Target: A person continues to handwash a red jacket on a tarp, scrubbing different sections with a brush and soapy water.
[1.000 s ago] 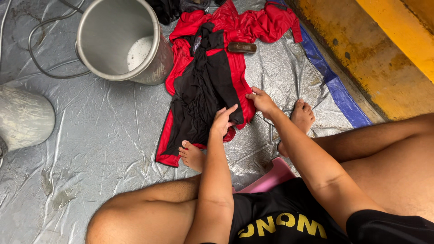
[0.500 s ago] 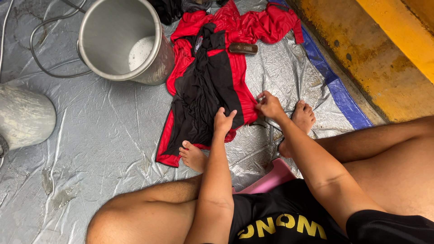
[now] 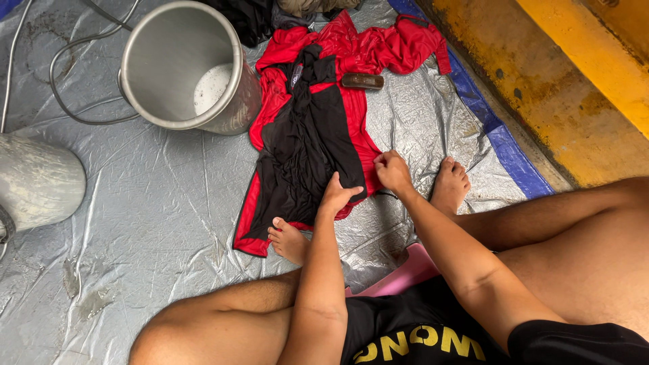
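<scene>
Red-and-black garment (image 3: 307,145) spread flat on silver tarp (image 3: 149,223), at 5 o'clock from metal bucket (image 3: 186,67). Looks wet, limp, heavy; best gripped at hem. Left hand (image 3: 338,196) pressing lower edge, open; right hand (image 3: 392,169) clenched on hem at 3 o'clock.

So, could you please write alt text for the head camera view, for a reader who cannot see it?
A seated person presses the left hand on a wet red and black garment spread over a silver tarp, while the right hand pinches its edge. A metal pot holding sudsy water stands beside the garment, and a dark brush lies on the cloth.
</scene>
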